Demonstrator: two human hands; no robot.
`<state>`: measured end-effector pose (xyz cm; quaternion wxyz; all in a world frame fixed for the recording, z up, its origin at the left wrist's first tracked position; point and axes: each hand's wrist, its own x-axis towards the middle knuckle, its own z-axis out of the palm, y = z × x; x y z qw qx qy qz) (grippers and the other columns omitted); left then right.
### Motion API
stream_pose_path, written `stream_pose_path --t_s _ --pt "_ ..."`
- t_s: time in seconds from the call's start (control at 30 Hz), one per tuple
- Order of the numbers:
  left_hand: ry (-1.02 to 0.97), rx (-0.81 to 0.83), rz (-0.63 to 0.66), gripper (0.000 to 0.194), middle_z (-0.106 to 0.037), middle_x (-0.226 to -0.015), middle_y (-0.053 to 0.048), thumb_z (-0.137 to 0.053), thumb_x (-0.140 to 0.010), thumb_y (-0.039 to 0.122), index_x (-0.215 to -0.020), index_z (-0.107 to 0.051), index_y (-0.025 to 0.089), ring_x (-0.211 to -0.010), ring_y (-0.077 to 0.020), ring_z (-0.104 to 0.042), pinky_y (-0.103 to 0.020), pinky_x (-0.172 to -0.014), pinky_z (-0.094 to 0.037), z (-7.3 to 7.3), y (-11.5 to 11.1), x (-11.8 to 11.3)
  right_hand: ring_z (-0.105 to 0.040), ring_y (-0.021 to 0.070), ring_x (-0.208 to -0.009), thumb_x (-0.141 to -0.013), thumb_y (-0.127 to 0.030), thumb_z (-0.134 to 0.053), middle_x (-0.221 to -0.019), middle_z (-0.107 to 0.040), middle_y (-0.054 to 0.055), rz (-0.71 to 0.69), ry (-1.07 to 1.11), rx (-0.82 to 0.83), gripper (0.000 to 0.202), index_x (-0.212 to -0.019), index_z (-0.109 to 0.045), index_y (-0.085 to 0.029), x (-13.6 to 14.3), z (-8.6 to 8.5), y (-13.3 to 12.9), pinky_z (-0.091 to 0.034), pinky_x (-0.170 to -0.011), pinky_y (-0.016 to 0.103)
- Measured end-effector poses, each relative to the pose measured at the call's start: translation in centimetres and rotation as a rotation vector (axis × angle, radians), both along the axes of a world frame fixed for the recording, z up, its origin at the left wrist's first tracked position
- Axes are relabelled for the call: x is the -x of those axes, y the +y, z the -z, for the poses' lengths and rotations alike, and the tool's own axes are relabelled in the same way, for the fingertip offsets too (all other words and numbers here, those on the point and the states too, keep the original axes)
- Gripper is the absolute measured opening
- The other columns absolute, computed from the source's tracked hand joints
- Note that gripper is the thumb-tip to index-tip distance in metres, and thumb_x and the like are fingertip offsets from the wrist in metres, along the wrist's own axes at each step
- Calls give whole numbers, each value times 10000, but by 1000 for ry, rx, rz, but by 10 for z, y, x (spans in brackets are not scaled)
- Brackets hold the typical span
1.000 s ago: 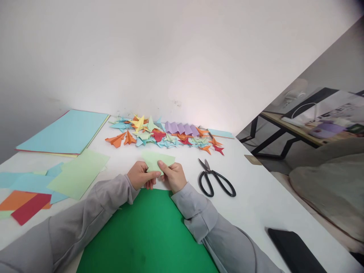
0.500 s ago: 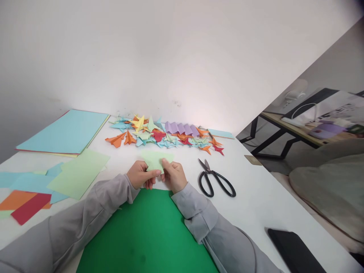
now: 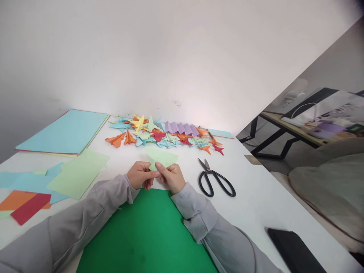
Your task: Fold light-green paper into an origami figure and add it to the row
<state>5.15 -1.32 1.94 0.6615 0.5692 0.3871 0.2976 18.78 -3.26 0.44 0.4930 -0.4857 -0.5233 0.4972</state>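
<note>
Between my two hands is a small sheet of light green paper [image 3: 162,156], held just above the far edge of the green board [image 3: 148,231]. My left hand [image 3: 140,175] pinches its near left corner between thumb and fingers. My right hand [image 3: 172,177] grips the near edge, its thumb pressed on the paper close to the left thumb. The sheet's near left part looks bent over, and the fingers hide its lower edge. Behind it lies a row of folded paper planes [image 3: 159,135] in several colours, with a pleated purple paper [image 3: 182,128] among them.
Black-handled scissors [image 3: 212,176] lie partly open right of my hands. A black flat device [image 3: 294,248] rests at the near right. Loose coloured sheets [image 3: 78,174] and a paper stack [image 3: 65,131] cover the left side. A wall [image 3: 170,57] stands behind the table.
My right thumb has moved down and left, nearer the left thumb. The light green paper has shifted slightly right and up, and its near left part is now bent over.
</note>
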Motion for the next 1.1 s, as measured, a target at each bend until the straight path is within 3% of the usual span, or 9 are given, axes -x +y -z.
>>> stream_pose_path --t_s 0.17,0.33,0.53,0.8,1.1 --pt "-72 18 6 383 -523 -350 4 -658 -574 472 -542 -544 108 -266 -104 -466 -185 -265 -326 0 1 1 -315 40 -280 -670 -557 -561 -272 -376 -31 9 9 51 547 -321 -451 -150 1 -2 -1 -203 -345 212" --pt "-119 47 -93 454 -495 -333 -1 -601 -623 528 -458 -493 119 -254 -103 -453 -192 -256 -321 4 2 -1 -292 36 -271 -641 -565 -578 -274 -370 -35 -17 19 42 538 -326 -440 -151 -1 -1 0 -170 -340 216" --pt "-113 23 -142 443 -502 -344 2 -651 -585 517 -471 -509 113 -262 -100 -453 -195 -261 -329 9 5 -2 -298 43 -287 -684 -519 -568 -294 -379 -35 -63 86 28 507 -359 -447 -149 0 0 -2 -159 -344 221" --pt "-97 45 -71 466 -483 -311 -15 -664 -567 529 -458 -546 92 -254 -95 -434 -194 -268 -328 12 7 2 -319 56 -279 -732 -508 -535 -318 -408 -36 -60 131 -37 457 -453 -507 -147 3 0 -3 -176 -314 214" --pt "-115 99 -88 536 -482 -324 -26 -580 -615 594 -421 -517 99 -250 -115 -453 -204 -256 -315 3 3 -2 -346 67 -285 -781 -586 -404 -284 -369 -19 0 69 10 597 -365 -445 -159 3 -3 -5 -209 -325 219"
